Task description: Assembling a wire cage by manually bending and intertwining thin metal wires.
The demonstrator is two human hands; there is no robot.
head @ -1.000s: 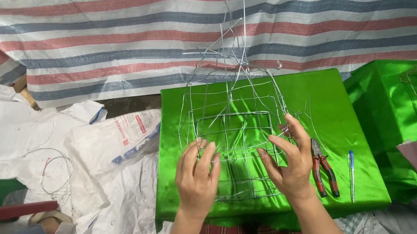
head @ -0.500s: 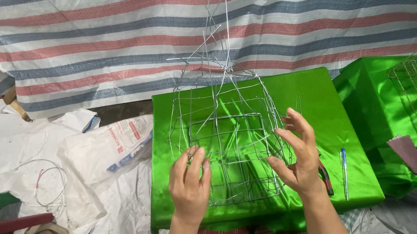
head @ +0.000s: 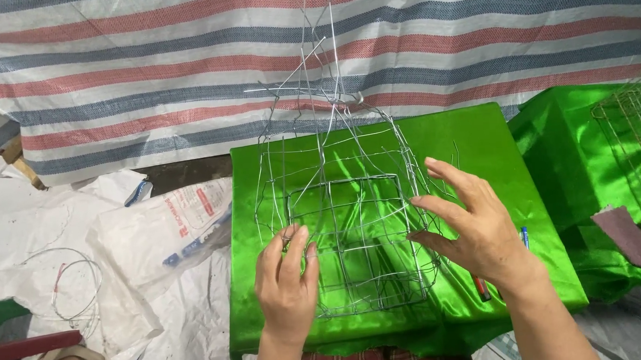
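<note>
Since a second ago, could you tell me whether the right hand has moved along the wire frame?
Yes. The right hand has lifted off the pliers' side and spread open against the wire frame's right edge, above the green cloth.

A thin silver wire frame [head: 349,223], boxy with loose ends rising upward, stands mid-frame on the green tabletop [head: 474,141].

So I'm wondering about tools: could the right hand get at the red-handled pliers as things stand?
Probably yes. The red-handled pliers lie on the green cloth just under the right hand, which is open-fingered against the wire frame; only the wrist covers them.
</note>
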